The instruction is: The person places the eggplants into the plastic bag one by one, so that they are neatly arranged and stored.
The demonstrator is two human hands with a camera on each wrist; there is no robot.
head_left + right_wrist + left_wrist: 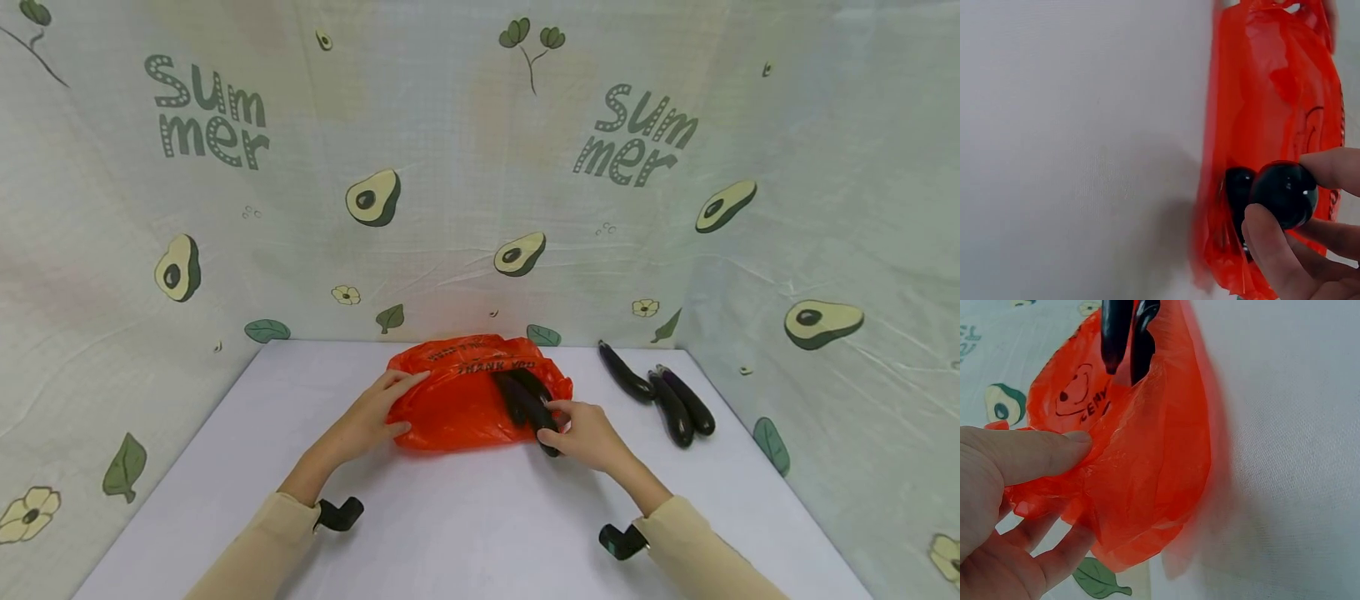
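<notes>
The eggplant [538,414] looks smooth, firm and likely slippery, so keep hold at its blunt end. Your right hand [592,435] pinches that end; the rest lies ahead, into the bag [465,400]. The bag is thin and limp; your left hand [371,417] pinches its edge beside the thumb.

Orange plastic bag [457,400] lies crumpled on the table, mouth open. Two dark purple eggplants [528,400] protrude from the mouth.
</notes>
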